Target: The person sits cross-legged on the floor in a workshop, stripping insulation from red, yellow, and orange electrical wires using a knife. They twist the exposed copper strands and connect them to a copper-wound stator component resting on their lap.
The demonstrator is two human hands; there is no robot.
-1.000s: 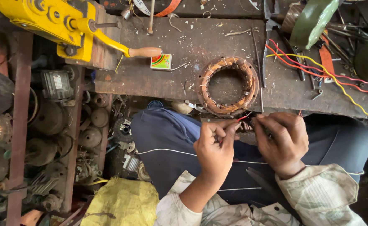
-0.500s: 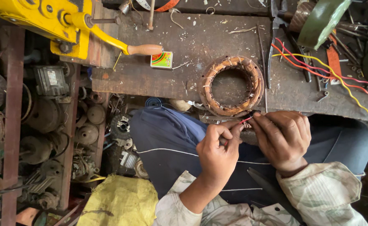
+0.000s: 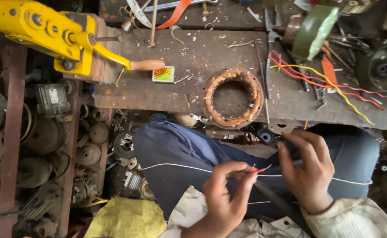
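I hold white thread [image 3: 176, 167] over lap, below copper-wound stator [image 3: 232, 98]. Left hand [image 3: 225, 198] fingertips pinched on thread and red-tipped needle [image 3: 260, 169]; right hand [image 3: 307, 169] pinches thread just beside. I judge: keep thread taut, pinches close together.

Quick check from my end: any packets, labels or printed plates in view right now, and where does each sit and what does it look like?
Small box: flat rectangular packet on the workbench, just below the wooden handle of the yellow winding machine; green and yellow with a red patch.
Label plate: pale rectangle on a grey motor at left, below the bench; print too small to tell.
No screens or signs.
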